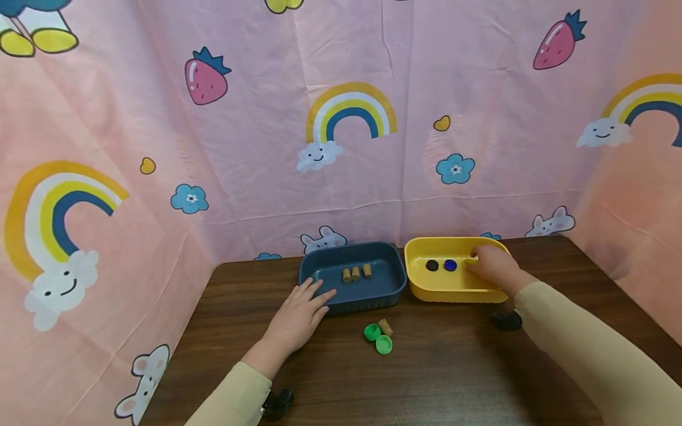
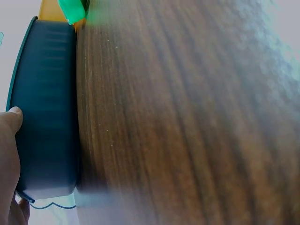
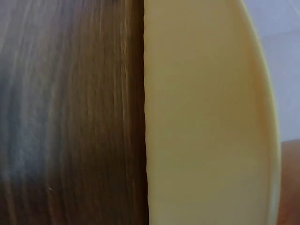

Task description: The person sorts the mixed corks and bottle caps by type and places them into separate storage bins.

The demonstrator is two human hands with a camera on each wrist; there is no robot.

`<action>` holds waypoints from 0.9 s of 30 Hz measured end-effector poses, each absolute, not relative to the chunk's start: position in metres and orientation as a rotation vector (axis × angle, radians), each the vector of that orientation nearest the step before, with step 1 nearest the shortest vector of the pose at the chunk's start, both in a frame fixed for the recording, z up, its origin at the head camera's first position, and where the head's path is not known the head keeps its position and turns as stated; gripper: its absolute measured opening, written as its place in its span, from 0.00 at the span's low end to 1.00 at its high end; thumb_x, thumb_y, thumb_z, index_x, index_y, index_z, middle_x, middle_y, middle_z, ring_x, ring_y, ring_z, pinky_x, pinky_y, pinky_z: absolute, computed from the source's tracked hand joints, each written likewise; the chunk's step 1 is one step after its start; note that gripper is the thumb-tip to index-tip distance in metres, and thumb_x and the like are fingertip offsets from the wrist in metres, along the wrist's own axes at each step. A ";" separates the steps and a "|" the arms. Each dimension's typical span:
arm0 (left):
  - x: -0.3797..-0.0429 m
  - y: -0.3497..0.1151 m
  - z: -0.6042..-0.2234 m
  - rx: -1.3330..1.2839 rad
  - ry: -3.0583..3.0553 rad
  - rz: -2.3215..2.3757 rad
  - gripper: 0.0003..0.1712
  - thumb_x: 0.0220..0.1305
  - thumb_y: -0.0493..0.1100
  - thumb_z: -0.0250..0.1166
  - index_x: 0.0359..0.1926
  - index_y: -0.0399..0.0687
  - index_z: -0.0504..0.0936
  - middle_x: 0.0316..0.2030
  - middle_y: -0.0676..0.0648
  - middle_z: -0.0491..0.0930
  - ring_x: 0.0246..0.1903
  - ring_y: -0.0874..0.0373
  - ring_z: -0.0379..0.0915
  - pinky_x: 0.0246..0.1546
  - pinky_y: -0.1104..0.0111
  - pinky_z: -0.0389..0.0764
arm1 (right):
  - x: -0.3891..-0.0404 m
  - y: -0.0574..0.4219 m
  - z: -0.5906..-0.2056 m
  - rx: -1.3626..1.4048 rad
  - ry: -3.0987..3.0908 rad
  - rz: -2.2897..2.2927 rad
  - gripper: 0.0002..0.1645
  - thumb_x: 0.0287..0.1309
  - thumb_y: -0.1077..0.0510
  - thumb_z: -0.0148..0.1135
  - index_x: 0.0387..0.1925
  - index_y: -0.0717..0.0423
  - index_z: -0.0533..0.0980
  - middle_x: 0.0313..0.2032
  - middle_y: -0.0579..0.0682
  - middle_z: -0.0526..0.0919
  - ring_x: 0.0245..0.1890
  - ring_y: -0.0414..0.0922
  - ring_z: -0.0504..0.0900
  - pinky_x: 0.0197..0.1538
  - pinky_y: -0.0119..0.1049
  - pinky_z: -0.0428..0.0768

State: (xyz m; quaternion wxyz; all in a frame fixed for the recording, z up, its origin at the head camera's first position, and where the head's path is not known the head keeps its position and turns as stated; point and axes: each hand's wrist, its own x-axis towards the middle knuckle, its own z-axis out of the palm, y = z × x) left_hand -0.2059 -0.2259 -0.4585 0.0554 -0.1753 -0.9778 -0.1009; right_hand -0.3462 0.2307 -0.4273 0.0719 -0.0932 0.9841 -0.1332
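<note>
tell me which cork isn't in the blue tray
The cork lying on the wooden table, beside the two green bottle caps; the other three corks are inside the dark blue tray.

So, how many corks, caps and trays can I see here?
Corks: 4
Green caps: 2
Blue cap: 1
Black cap: 1
Trays: 2
Total: 10
Anything the right hand may hold is unclear, so not counted.
</note>
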 end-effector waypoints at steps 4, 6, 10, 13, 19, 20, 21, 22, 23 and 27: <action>-0.205 -0.225 -0.458 -0.531 -2.973 -0.306 0.27 0.76 0.55 0.53 0.73 0.66 0.67 0.74 0.47 0.58 0.76 0.48 0.44 0.73 0.48 0.50 | -0.336 0.228 -0.424 -0.204 2.972 -0.549 0.30 0.66 0.49 0.63 0.58 0.70 0.73 0.52 0.68 0.79 0.49 0.63 0.78 0.60 0.62 0.73; -0.204 -0.225 -0.457 -0.526 -2.978 -0.313 0.27 0.76 0.55 0.53 0.73 0.66 0.67 0.74 0.48 0.58 0.76 0.48 0.43 0.74 0.48 0.50 | -0.329 0.226 -0.421 -0.174 2.975 -0.649 0.33 0.66 0.46 0.63 0.59 0.69 0.72 0.53 0.69 0.77 0.51 0.63 0.77 0.59 0.61 0.74; -0.204 -0.225 -0.457 -0.525 -2.971 -0.318 0.26 0.76 0.54 0.53 0.73 0.67 0.67 0.74 0.47 0.58 0.76 0.48 0.43 0.74 0.48 0.49 | -0.310 0.220 -0.416 -0.173 3.009 -0.800 0.37 0.64 0.41 0.64 0.60 0.67 0.73 0.53 0.69 0.77 0.51 0.63 0.77 0.56 0.60 0.77; -0.203 -0.225 -0.458 -0.530 -2.963 -0.319 0.26 0.76 0.54 0.53 0.73 0.67 0.67 0.74 0.47 0.59 0.76 0.48 0.44 0.74 0.48 0.49 | -0.293 0.216 -0.414 -0.218 3.063 -0.848 0.38 0.62 0.38 0.65 0.58 0.66 0.74 0.53 0.66 0.78 0.51 0.62 0.77 0.54 0.58 0.78; -0.203 -0.226 -0.459 -0.529 -2.958 -0.320 0.26 0.76 0.55 0.52 0.72 0.66 0.68 0.74 0.47 0.59 0.75 0.46 0.45 0.74 0.48 0.50 | -0.253 0.205 -0.413 -0.330 3.142 -0.948 0.39 0.60 0.33 0.64 0.55 0.63 0.76 0.51 0.62 0.79 0.51 0.59 0.77 0.53 0.56 0.80; -0.203 -0.225 -0.459 -0.529 -2.958 -0.327 0.26 0.76 0.55 0.52 0.72 0.66 0.68 0.74 0.47 0.59 0.76 0.46 0.45 0.74 0.48 0.49 | -0.246 0.203 -0.413 -0.361 3.163 -0.959 0.38 0.59 0.33 0.65 0.53 0.62 0.77 0.50 0.61 0.79 0.50 0.58 0.78 0.52 0.55 0.81; -0.203 -0.225 -0.458 -0.528 -2.959 -0.332 0.26 0.76 0.55 0.52 0.72 0.66 0.68 0.74 0.47 0.59 0.76 0.47 0.44 0.74 0.48 0.49 | -0.239 0.200 -0.414 -0.395 3.181 -0.973 0.36 0.59 0.34 0.66 0.52 0.61 0.78 0.49 0.60 0.80 0.49 0.57 0.78 0.52 0.55 0.81; -0.202 -0.225 -0.458 -0.527 -2.961 -0.337 0.26 0.77 0.55 0.52 0.72 0.66 0.67 0.74 0.47 0.59 0.76 0.47 0.44 0.74 0.48 0.49 | -0.233 0.198 -0.416 -0.426 3.194 -0.984 0.35 0.58 0.35 0.67 0.51 0.60 0.78 0.48 0.59 0.80 0.48 0.56 0.78 0.52 0.55 0.81; -0.202 -0.225 -0.458 -0.526 -2.962 -0.341 0.26 0.77 0.54 0.52 0.72 0.67 0.67 0.74 0.47 0.59 0.76 0.48 0.44 0.74 0.48 0.49 | -0.227 0.196 -0.417 -0.456 3.204 -0.989 0.34 0.57 0.36 0.68 0.50 0.59 0.79 0.47 0.58 0.80 0.48 0.54 0.78 0.52 0.54 0.81; -0.203 -0.226 -0.459 -0.528 -2.960 -0.336 0.26 0.76 0.54 0.53 0.72 0.66 0.68 0.74 0.46 0.59 0.76 0.47 0.43 0.73 0.47 0.50 | -0.208 0.188 -0.424 -0.539 3.208 -0.997 0.30 0.55 0.40 0.72 0.50 0.57 0.81 0.46 0.53 0.81 0.46 0.50 0.79 0.51 0.52 0.82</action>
